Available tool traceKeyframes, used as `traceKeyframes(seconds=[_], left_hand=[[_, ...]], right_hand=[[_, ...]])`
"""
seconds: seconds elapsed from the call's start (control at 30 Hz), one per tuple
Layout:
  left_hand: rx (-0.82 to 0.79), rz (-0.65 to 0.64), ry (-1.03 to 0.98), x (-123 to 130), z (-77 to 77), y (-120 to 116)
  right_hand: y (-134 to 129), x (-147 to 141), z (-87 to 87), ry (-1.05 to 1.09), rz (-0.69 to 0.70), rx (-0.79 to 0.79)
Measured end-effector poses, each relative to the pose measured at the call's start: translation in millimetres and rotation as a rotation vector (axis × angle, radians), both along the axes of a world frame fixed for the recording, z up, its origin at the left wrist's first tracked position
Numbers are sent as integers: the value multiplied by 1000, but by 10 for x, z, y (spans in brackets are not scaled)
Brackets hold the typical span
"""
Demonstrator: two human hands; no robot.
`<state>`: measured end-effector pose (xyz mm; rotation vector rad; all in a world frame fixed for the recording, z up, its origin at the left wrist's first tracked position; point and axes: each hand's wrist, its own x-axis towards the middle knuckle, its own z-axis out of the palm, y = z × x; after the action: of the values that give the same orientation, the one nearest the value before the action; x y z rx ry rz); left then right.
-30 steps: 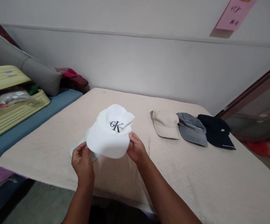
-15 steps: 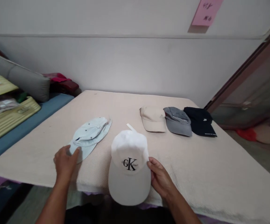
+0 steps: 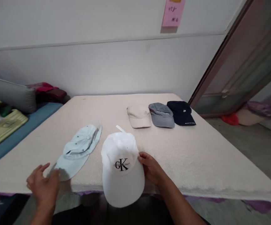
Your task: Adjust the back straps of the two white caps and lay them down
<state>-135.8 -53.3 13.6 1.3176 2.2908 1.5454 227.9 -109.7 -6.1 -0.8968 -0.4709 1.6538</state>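
My right hand [image 3: 153,168] grips the side of a white baseball cap [image 3: 120,150], which has black lettering on its front. The cap is held upright over the table's near edge, brim toward me and its strap sticking up behind. At left, a pale blue cap [image 3: 79,145] lies on the table with its brim angled toward me. My left hand [image 3: 43,184] is beside that brim, fingers apart and holding nothing; whether the thumb still touches the brim, I cannot tell.
A beige cap [image 3: 139,116], a grey cap [image 3: 161,115] and a dark navy cap [image 3: 181,113] sit in a row toward the back right of the cloth-covered table [image 3: 196,162]. A wall [image 3: 102,68] rises behind. A grey cushion [image 3: 11,93] lies on the left.
My left hand has come off the pale blue cap's brim, its fingers spreading. The white cap stays in my right hand. My view has turned toward the right.
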Motion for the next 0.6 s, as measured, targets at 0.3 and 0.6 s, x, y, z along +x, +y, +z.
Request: traceKeyframes(seconds=[0.3,0.6], left_hand=[[-505,-635,-1239,1348,32,-151],[-572,-1079,-1473,1439,130,-110]], right_hand=[[-260,82,4,67,23,45],[-410,258,106,-124,336,28]])
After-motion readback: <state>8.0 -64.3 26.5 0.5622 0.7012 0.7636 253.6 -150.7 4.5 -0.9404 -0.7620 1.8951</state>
